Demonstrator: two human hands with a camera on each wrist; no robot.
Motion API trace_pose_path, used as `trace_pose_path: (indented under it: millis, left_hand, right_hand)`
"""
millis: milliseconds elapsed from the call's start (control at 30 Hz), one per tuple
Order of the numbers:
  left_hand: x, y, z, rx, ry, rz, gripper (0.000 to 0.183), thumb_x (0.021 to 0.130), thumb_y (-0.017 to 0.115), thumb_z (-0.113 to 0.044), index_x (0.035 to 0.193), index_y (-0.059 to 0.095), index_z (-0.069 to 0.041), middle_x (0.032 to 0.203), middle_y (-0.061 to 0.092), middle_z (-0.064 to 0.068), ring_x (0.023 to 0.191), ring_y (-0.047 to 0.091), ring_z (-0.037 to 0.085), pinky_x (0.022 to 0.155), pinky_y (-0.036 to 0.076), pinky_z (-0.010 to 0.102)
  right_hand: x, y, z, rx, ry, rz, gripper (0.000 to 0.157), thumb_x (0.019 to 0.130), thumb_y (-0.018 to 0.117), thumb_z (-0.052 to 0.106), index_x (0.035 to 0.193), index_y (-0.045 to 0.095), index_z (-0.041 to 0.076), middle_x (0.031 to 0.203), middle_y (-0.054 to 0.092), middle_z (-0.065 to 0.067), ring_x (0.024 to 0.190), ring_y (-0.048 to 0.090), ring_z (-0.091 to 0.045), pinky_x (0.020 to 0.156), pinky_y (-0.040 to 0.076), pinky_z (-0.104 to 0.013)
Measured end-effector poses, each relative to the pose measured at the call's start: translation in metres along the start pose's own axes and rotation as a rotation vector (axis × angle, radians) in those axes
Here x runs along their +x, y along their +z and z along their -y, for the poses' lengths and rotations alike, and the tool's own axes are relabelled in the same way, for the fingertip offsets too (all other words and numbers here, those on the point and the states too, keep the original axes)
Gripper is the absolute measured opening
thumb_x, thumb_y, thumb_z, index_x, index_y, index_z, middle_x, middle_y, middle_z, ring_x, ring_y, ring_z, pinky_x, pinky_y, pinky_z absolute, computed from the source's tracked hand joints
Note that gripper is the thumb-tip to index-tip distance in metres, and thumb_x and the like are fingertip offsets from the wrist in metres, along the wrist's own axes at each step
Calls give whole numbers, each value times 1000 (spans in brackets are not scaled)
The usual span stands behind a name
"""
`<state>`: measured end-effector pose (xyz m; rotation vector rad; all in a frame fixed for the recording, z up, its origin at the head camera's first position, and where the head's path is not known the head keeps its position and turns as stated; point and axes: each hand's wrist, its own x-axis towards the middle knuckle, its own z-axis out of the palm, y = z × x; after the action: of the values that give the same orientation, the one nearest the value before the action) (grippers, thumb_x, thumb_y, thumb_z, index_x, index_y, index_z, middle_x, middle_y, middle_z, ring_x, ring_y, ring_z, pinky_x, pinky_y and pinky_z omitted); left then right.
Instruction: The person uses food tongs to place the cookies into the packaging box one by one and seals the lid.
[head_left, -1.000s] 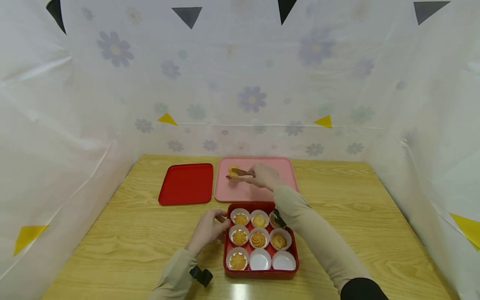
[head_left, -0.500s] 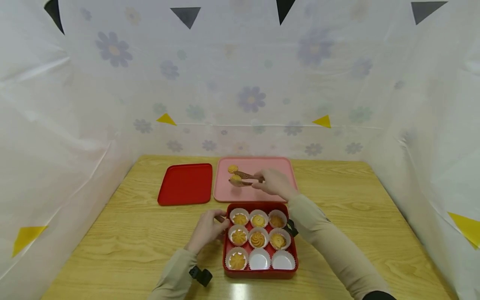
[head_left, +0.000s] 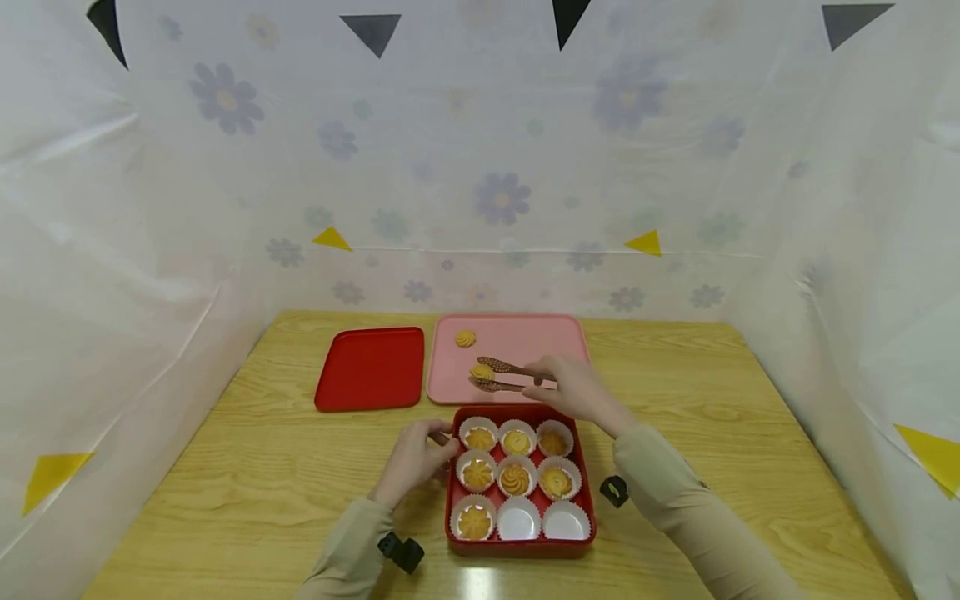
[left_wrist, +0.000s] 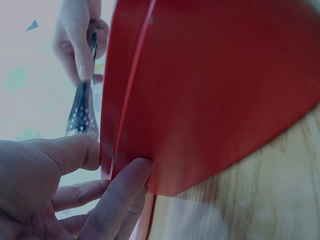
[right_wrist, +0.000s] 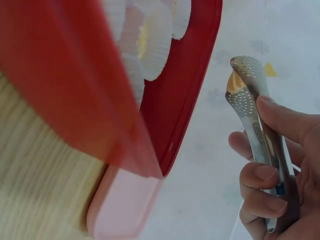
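Observation:
My right hand (head_left: 573, 388) holds metal tongs (right_wrist: 262, 120) with perforated ends. A swirled cookie (right_wrist: 236, 82) is pinched between the tong tips, and in the head view it overlaps the front part of the pink tray (head_left: 555, 342). Another swirled cookie (head_left: 465, 338) lies at that tray's back left. My left hand (head_left: 418, 460) grips the red box (head_left: 521, 550) near its back left corner, thumb at the rim and fingertips (left_wrist: 140, 167) on the outer wall. White paper cups fill the box in rows. Several hold cookies; the front middle cup (head_left: 519, 520) and front right cup (head_left: 567, 522) are empty.
A flat red tray or lid (head_left: 371, 367) lies left of the pink tray on the wooden table (head_left: 247, 483). The box stands just in front of the pink tray. Patterned white sheeting (head_left: 480, 167) encloses the back and sides.
My right hand has drawn back toward the box and rightward, the tongs carrying one cookie away from the other on the pink tray. My left hand has stayed at the box.

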<state>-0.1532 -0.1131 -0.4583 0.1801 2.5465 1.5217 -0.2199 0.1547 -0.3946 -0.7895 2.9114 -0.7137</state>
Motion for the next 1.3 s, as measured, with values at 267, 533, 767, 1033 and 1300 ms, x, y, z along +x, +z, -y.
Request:
trace_pose_path:
  millis: [267,533,767,1033,1300]
  left_hand:
    - [-1,0,0,11,2,-1,31,92,65,-7,120,66,8,95,72,21,61,71,20,50,59,36]
    - [-1,0,0,13,1,-2,33,92,65,-7,121,66,8,95,72,21,62,70,20,52,59,36]
    - [-1,0,-1,4,-4,-4,32,92,66,-7,120,66,8,95,72,21,61,70,19,51,59,36]
    - [-1,1,-1,-12,-7,-5,31,92,65,-6,119,66,8,94,72,20,60,71,20,51,59,38]
    - [-1,0,-2,-4,-11,5,32,93,64,-6,122,65,9,96,72,21,60,71,19,53,60,38]
  right_hand:
    - [-23,-3,0,-32,-65,-37,37,95,69,29,127,69,11,103,73,-5,92,68,-24,70,55,-37]
    - [-42,-4,-8,-63,-182,-47,36,93,71,29,126,70,14,98,71,1,79,63,-12,61,43,-20]
    - [-61,-6,-16,-130,-295,-22,34,91,74,28,122,72,16,107,74,1,76,62,-8,63,44,-19]
    - [-78,-9,-18,-102,-337,57,39,91,74,33,129,69,26,103,75,8,62,46,7,55,38,-14]
    - [-86,-13,-18,-65,-341,183,36,92,72,35,127,70,27,120,73,6,77,61,4,67,49,-20]
